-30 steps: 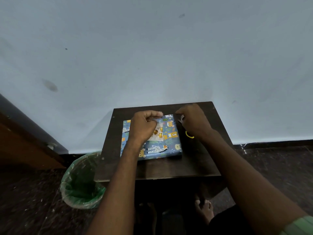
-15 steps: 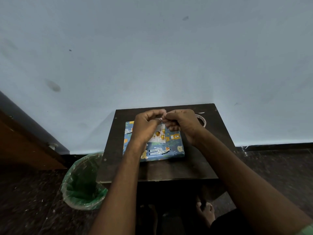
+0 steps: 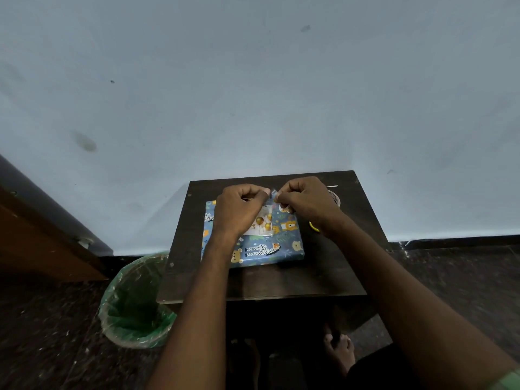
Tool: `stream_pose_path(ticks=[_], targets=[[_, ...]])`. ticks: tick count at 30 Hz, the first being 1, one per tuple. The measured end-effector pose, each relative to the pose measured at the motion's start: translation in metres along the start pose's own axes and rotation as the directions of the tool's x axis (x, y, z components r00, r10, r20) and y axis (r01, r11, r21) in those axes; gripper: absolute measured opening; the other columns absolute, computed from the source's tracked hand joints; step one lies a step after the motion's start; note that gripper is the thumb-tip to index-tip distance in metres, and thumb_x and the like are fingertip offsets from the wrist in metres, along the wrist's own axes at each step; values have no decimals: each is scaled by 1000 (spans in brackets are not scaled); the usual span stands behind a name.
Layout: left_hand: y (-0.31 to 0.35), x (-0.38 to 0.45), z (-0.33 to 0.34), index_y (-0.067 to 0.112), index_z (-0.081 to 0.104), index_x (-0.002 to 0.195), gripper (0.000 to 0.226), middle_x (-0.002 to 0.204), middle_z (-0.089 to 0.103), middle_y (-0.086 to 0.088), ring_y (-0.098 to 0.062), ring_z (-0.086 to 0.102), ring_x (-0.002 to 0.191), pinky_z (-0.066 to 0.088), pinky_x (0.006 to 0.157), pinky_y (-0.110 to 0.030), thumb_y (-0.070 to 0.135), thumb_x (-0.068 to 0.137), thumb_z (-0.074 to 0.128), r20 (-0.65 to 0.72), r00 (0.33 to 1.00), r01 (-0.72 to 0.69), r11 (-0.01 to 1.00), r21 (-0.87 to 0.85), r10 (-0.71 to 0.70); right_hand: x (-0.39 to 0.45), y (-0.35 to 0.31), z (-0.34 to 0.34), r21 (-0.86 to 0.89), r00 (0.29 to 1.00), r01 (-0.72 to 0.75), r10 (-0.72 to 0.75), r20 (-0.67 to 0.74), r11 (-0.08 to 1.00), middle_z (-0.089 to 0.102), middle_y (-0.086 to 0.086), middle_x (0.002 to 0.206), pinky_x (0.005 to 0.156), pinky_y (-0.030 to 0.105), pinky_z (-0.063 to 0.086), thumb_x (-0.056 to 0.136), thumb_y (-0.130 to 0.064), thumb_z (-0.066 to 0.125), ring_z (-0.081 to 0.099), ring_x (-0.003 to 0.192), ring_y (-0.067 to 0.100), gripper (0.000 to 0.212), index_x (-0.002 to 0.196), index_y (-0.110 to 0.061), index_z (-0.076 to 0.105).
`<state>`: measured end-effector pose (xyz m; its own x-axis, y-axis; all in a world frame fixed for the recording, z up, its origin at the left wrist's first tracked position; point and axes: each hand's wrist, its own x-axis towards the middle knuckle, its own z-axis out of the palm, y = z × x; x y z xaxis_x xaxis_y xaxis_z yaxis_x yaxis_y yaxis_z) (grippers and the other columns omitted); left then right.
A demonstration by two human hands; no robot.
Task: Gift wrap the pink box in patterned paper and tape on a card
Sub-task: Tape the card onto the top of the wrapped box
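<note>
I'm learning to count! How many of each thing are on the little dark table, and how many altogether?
Wrapped box: 1
Card: 1
Tape roll: 1
Yellow-handled tool, mostly hidden: 1
Piece of tape, pinched by left hand and right hand: 1
Total: 5

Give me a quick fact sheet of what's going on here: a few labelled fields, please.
Surface: small dark wooden table against a pale wall
Parcel: box wrapped in blue animal-print paper, flat on the table
Card: white card with gold balloons on the parcel's top
Left hand: fingers curled, pinching a small clear strip, likely tape
Right hand: pinching the same strip's other end
Tape roll: behind the right hand
Floor: bin with green liner, left of the table
</note>
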<state>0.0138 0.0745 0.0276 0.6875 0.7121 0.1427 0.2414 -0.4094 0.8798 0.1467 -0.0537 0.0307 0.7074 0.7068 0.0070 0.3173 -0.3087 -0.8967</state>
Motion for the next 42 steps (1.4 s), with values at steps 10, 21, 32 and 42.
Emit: stream_pose_path(ticks=[10,21,32,42], targets=[[-2,4,7,26,85,90,5,80,78,13,-1,73,73,56,66,-16,26,93,80,-4,1000,-17,995,94,18,-1,-3,-2,-95,999,-1,5,44,995,76,-5,69,65,29,55,90,-19,72,66,64,4,19,73,-17,81],[-3,5,15,25,85,91,6,72,72,19,9,68,65,47,55,-8,25,94,80,-33,999,24,982,185,-18,6,2,9,59,972,-231,233,-17,971,66,1,55,59,30,48,73,-11,81,59,54,10,11,67,-2,79],[-9,6,-19,32,67,140,87,133,65,6,-9,62,126,54,105,-38,18,62,103,440,898,-99,977,188,6,8,1,0,35,984,-175,174,33,984,66,1,59,48,16,41,86,-11,71,52,46,1,16,75,-2,79],[-11,3,-26,29,61,146,100,133,61,4,6,55,118,48,92,-17,15,57,105,486,872,-146,976,162,50,10,1,0,-27,982,-179,180,63,984,65,-5,55,52,19,41,86,-13,73,54,44,-4,16,75,-2,78]])
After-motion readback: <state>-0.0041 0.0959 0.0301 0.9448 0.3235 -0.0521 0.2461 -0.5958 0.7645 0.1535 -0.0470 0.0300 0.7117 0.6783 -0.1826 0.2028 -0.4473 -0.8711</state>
